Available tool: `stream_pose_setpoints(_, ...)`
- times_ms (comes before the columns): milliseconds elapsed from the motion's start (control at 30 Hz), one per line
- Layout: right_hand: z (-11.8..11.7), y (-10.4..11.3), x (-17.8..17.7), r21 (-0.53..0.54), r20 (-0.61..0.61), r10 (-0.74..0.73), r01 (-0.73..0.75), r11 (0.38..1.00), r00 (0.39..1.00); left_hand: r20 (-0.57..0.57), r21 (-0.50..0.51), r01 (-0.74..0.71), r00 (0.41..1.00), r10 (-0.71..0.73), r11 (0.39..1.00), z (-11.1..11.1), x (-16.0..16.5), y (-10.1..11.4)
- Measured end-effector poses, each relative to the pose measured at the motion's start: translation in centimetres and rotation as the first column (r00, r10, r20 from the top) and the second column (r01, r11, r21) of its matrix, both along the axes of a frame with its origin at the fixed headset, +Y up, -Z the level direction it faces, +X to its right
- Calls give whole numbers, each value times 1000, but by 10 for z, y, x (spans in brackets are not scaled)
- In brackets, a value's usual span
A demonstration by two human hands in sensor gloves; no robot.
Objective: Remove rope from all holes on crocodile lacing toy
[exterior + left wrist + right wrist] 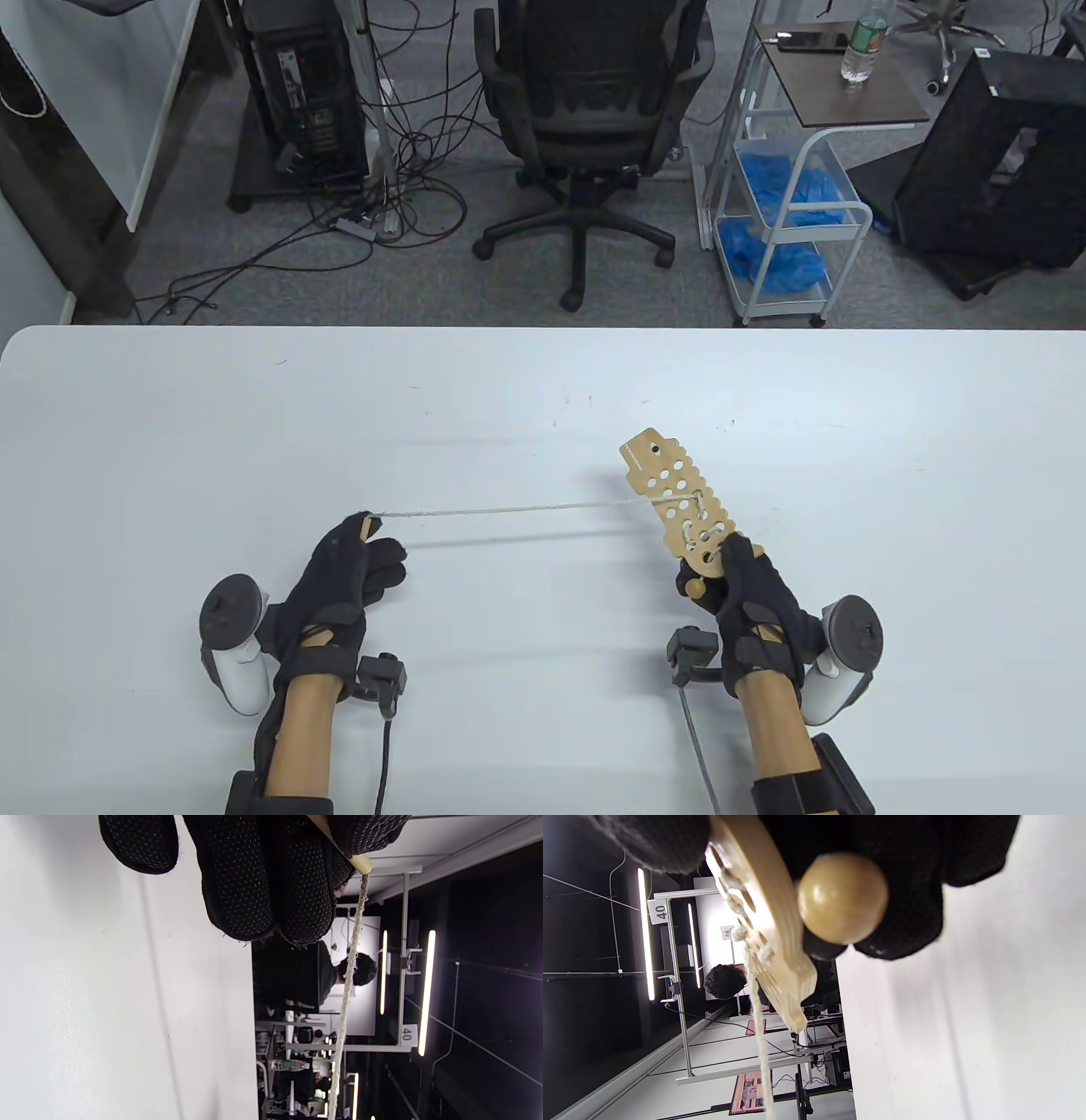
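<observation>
Two grips are stretching the rope [509,510] taut above the desk [170,424]. Left grip [352,569] is pinching its wooden tip [366,526]; right grip [747,594] is clasping the crocodile toy [674,497], rope partly laced just beyond its fingers.

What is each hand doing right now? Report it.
Left hand: pinches the rope's wooden tip, rope taut.
Right hand: grips the crocodile board.

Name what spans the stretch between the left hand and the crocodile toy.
In the table view, only the taut rope runs from the left hand to the crocodile toy, above bare table.
</observation>
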State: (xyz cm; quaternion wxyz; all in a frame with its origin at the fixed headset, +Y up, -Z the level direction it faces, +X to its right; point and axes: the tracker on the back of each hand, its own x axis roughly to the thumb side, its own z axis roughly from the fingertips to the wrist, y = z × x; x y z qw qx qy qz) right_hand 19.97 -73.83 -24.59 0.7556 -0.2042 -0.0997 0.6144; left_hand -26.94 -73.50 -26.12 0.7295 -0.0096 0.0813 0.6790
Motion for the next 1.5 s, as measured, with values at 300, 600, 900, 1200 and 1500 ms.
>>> stream_pose_setpoints(300, 1, -3, 2, -6, 22, -44, 44, 999, 999, -15, 48, -1, 1000, 2, 999, 1, -4, 5)
stream_pose_setpoints(600, 2, -7, 6, -9, 59, -86, 86, 996, 995, -84, 58, -53, 995, 58, 997, 3, -15, 3)
stream_pose_setpoints(900, 5, -11, 8, -8, 118, -154, 156, 988, 981, -159, 54, -46, 986, 54, 997, 6, -23, 1)
stream_pose_setpoints(1200, 7, -14, 10, -8, 148, -232, 236, 972, 961, -234, 60, -49, 970, 62, 997, 10, -29, 0)
stream_pose_setpoints(1500, 8, -12, 7, -1, 140, -231, 234, 972, 963, -233, 72, -53, 970, 68, 996, 9, -32, 0)
